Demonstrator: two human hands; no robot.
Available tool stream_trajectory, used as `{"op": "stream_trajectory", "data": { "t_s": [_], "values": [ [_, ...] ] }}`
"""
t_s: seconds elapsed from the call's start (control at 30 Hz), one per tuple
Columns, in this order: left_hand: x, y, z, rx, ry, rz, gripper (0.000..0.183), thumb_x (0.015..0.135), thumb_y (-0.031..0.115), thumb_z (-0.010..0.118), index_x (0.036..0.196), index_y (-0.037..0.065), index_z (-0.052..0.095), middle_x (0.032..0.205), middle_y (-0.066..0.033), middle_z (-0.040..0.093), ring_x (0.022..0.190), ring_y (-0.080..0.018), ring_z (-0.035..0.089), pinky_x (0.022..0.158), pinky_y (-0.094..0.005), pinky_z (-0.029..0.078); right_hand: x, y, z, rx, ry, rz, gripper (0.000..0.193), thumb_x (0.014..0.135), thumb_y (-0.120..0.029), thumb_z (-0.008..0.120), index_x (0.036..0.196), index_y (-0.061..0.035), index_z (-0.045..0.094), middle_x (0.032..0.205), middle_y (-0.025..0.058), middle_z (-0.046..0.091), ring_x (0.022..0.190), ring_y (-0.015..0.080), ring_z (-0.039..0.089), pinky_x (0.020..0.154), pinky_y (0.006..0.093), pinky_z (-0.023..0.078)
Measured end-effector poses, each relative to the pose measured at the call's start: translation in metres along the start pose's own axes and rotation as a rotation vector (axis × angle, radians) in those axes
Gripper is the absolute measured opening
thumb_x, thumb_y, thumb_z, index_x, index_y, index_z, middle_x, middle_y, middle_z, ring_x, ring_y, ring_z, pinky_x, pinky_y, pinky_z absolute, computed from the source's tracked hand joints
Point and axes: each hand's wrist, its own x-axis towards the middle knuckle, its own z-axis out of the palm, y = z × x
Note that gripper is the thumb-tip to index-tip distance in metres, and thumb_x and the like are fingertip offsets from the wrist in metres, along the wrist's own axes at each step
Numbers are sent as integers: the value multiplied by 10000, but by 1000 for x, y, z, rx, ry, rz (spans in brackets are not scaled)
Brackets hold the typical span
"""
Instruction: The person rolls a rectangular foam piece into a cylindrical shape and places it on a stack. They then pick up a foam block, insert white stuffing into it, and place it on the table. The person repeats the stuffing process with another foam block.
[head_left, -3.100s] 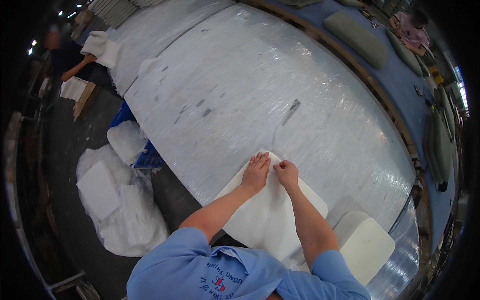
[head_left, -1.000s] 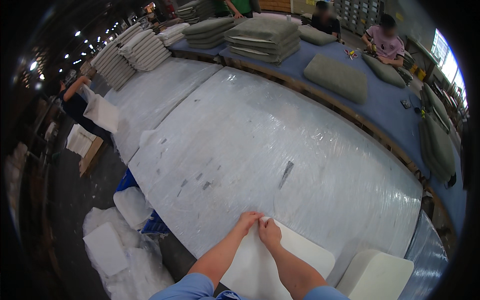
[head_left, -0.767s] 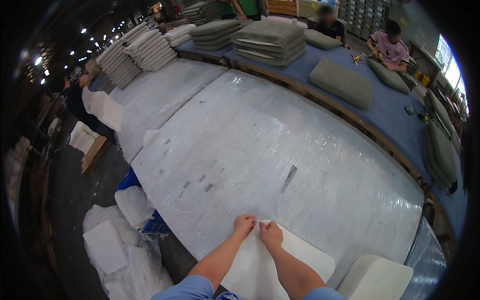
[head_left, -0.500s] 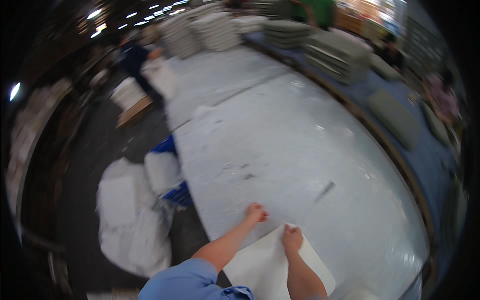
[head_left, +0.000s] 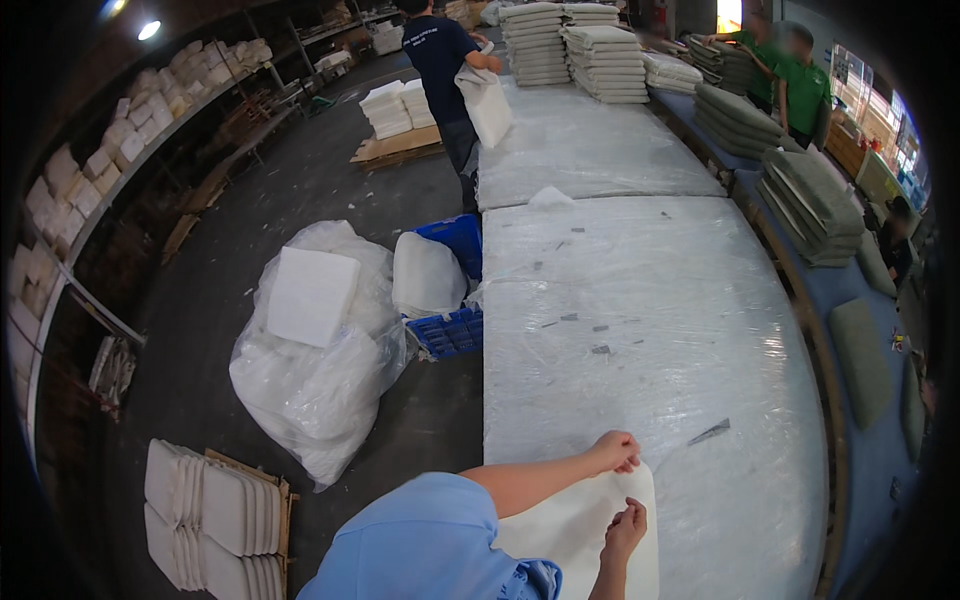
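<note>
A white cushion pad (head_left: 565,522) with rounded corners lies flat on the plastic-covered table (head_left: 640,270), at its near edge, partly under my forearms. Above the pad's far right corner is my left hand (head_left: 613,453), its fingers curled together. My right hand (head_left: 625,528) is just nearer, over the right part of the pad, with thumb and fingers pinched. Whatever either hand may hold is too small or hidden to make out. The two hands are a short gap apart.
Left on the floor are a clear bag of white pads (head_left: 315,380), a blue crate (head_left: 445,335) and stacked pads (head_left: 240,510). A person in dark clothes (head_left: 440,70) holds a pad at the far left. Grey-green cushions (head_left: 815,205) line the blue bench (head_left: 790,270); people in green stand beyond.
The view has swung left, so the table appears farther right. The right hand has left the pad's far edge and is now nearer than the left, which is by the far corner.
</note>
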Motion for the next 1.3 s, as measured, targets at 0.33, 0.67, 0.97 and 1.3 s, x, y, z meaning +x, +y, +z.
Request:
{"op": "stream_trajectory", "data": {
  "t_s": [0.33, 0.67, 0.97, 1.3],
  "values": [
    [-153, -103, 63, -237, -684, -378, 220, 996, 152, 572, 1201, 98, 635, 1085, -36, 693, 1089, -171, 657, 1009, -369, 523, -116, -57, -30, -260, 279, -508, 333, 1087, -277, 485, 1201, -17, 659, 1013, 108, 714, 916, 238, 689, 855, 369, 552],
    [-218, -117, 81, 110, -823, -688, 493, 1016, 75, 499, 1505, 103, 436, 1287, -152, 633, 1085, -287, 677, 964, -464, 558, -290, 48, -77, -566, 220, -375, 433, 984, -154, 577, 1413, -108, 537, 1366, 149, 600, 1143, 360, 640, 950, 449, 533],
    [-320, -168, 172, 376, -1139, -996, 852, 993, 71, 519, 1652, 195, -6, 1318, -196, 614, 1149, -364, 667, 1040, -528, 518, -429, 122, -109, -334, 623, -241, 340, 939, -79, 525, 1254, -99, 652, 1127, 144, 706, 989, 340, 698, 846, 432, 561],
    [-427, -273, 221, 722, -1047, -772, 647, 1040, 174, 549, 1604, 94, 243, 1410, -271, 567, 1155, -389, 673, 963, -462, 569, -598, 321, -262, -267, 1297, 80, 288, 936, -119, 613, 1216, -94, 678, 1142, 181, 693, 1087, 379, 655, 962, 458, 516]
  ]
}}
